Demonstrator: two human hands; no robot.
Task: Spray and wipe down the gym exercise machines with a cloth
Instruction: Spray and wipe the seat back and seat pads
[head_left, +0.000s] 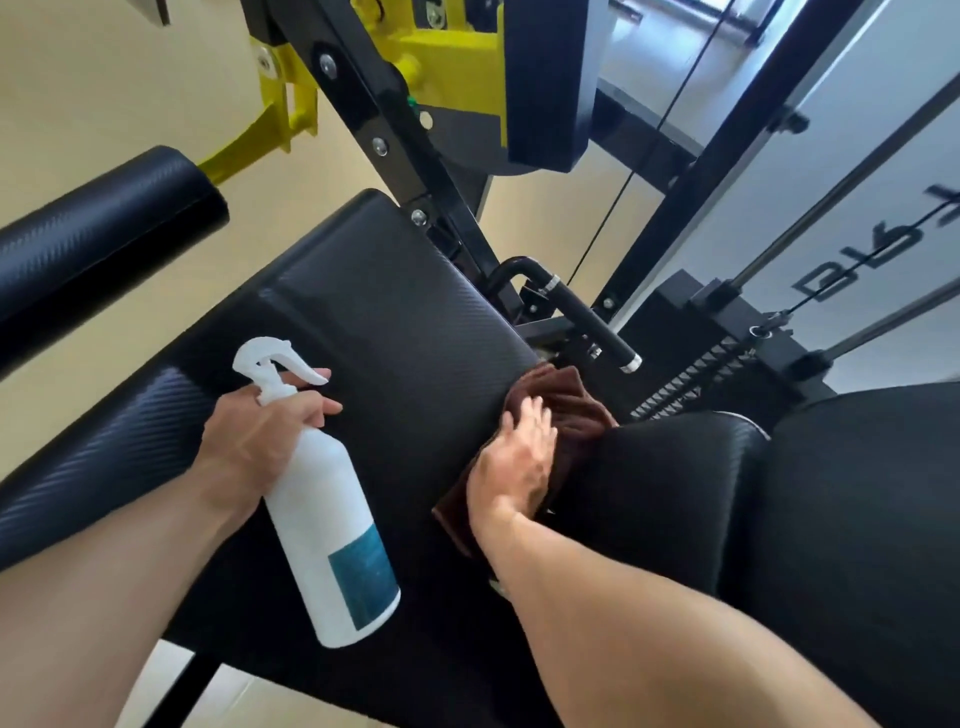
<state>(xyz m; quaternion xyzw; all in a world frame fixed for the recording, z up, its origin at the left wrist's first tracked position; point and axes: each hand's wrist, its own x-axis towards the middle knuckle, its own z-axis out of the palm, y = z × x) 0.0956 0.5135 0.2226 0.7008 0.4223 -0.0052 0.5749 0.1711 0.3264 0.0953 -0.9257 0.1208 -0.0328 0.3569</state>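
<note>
My left hand (260, 441) grips the neck of a white spray bottle (332, 540) with a teal label, its nozzle pointing left and a finger by the trigger. The bottle hangs over the black padded seat (384, 322) of the gym machine. My right hand (514, 462) presses a brown cloth (571, 405) flat against the right edge of that pad, in the gap beside a second black pad (670, 493). Part of the cloth is hidden under my hand.
A black roller pad (104, 260) sticks out at the left. The black and yellow frame (395, 104) rises behind the seat. A black handle (587, 317), the weight stack (701, 374) and steel guide rods (831, 187) stand at the right. Beige floor shows beyond.
</note>
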